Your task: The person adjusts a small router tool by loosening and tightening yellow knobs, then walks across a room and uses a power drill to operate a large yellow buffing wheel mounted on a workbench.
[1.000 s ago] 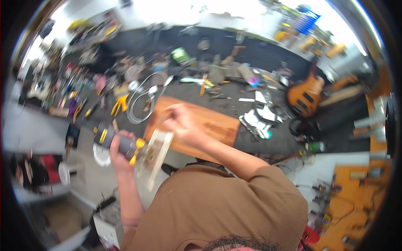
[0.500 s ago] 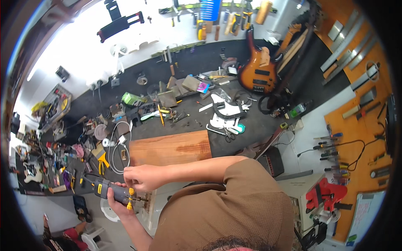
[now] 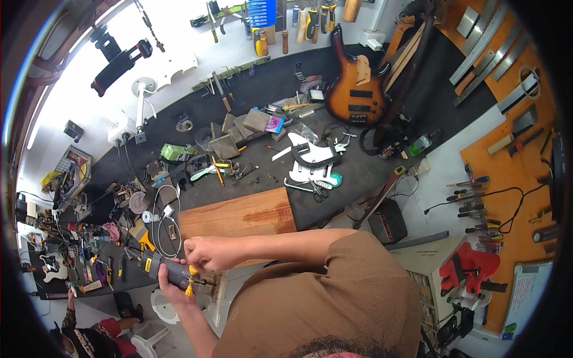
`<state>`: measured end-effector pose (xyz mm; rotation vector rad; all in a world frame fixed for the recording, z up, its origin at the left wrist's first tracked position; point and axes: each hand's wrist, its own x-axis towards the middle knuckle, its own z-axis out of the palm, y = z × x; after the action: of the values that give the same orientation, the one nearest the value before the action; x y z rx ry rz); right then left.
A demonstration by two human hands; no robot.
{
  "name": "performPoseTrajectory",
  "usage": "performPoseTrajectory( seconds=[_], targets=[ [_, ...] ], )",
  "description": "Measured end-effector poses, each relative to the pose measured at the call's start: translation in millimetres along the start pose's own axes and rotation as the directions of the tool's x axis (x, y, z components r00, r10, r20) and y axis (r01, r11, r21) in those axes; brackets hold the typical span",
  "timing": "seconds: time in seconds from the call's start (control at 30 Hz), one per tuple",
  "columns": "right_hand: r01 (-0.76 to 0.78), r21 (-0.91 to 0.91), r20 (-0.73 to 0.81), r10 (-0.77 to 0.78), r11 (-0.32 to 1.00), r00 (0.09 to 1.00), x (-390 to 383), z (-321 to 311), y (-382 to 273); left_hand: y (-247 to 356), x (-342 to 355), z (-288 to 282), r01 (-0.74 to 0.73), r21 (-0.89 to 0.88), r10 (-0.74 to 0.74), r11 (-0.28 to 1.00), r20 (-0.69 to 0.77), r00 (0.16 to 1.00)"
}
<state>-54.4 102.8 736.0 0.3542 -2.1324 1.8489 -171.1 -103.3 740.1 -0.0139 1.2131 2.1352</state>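
Note:
My left hand grips a grey handheld router with yellow knobs and a clear base plate. My right hand is bent over the top of that tool, fingers curled in close to the upper yellow knob; whatever is between them is hidden. Behind both hands a reddish-brown wooden board lies on the dark bench. A white cable is coiled to the board's left.
Cluttered bench with white guitar templates, scissors and metal blocks. A sunburst bass leans at the back. Tool board and red-topped machine stand right. Another person is at lower left, a hand on the bench edge.
The view has swung, bringing the wall tools and red machine into sight. My right hand has come from over the board down onto the router, which my left hand still holds.

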Motion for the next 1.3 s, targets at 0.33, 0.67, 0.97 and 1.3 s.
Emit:
performPoseTrajectory(
  seconds=[0.33,0.67,0.97,1.3],
  targets=[
    [-0.410,0.630,-0.181,0.638,0.660,0.748,-57,28,37,2,18,8,-0.074,-0.113,0.058,0.991,-0.143,0.988],
    [-0.442,0.837,0.217,0.545,0.323,0.810,-47,46,44,-13,19,19,-0.195,0.011,0.194,0.981,-0.185,0.963],
    [-0.389,0.815,0.049,0.618,0.429,0.785,-36,56,31,4,24,21,-0.151,0.077,0.167,0.985,-0.279,0.946],
    [-0.323,0.883,-0.041,0.742,0.340,0.669,-99,16,89,106,63,-43,-0.406,-0.068,0.378,0.911,-0.254,0.890]
  ],
)
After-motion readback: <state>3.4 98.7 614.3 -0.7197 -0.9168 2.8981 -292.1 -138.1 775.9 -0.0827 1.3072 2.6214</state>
